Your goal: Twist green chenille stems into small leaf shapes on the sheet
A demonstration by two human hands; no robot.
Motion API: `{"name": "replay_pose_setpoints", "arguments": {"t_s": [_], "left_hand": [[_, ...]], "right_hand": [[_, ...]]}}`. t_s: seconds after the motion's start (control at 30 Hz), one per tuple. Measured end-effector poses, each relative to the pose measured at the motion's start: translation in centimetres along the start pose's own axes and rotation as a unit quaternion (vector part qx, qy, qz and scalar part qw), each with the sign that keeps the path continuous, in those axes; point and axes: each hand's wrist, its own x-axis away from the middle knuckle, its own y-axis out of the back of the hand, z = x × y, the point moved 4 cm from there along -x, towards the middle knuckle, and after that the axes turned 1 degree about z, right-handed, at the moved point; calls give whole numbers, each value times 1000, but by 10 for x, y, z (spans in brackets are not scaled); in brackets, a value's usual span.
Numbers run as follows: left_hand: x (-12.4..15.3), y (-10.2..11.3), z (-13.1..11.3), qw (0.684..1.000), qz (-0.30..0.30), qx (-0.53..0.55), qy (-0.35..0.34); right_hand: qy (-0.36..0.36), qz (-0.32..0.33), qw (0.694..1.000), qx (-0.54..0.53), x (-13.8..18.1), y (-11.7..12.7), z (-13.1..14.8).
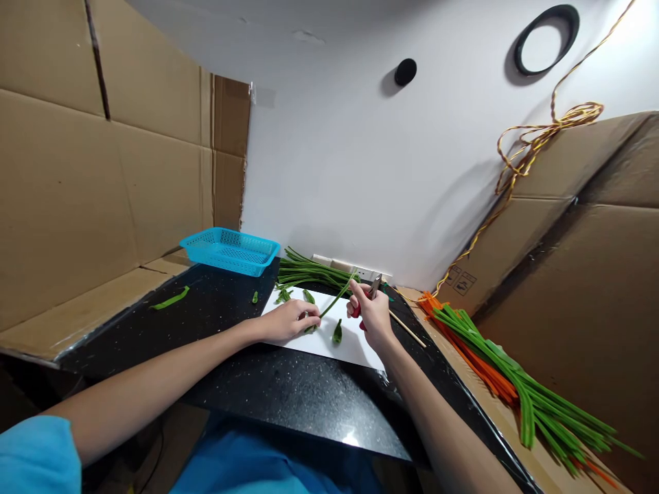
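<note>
My left hand is closed, its fingertips pinching the lower end of a thin green pipe cleaner just above a white sheet. The stem slants up to the right, its top by the fingers of my right hand. That hand is wrapped round red-handled pliers, jaws pointing up and away; whether its fingertips also touch the stem, I cannot tell. A fuzzy green leaf shape lies on the sheet between my hands. Another leaf and some small green pieces lie behind my left hand.
A bundle of dark green stems lies behind the sheet, near a power strip. A blue basket stands back left. Green and orange pipe cleaners lie right. A thin stick rests on the black tabletop.
</note>
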Motion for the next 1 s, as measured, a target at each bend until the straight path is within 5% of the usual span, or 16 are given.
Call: {"name": "replay_pose_setpoints", "arguments": {"t_s": [0.2,0.37,0.67,0.83,1.0], "left_hand": [[0,0,4,998,8,-43,-41],[0,3,3,997,-30,-36,-65],[-7,12,13,987,-100,125,18],[-3,18,8,984,-130,119,11],[-2,26,10,978,-163,132,21]], "right_hand": [[-24,-61,995,79,-5,16,-7],[22,-7,982,190,-5,13,-7],[139,11,934,330,2,1,1],[159,62,866,469,6,-5,2],[90,74,769,629,11,-11,0]]}}
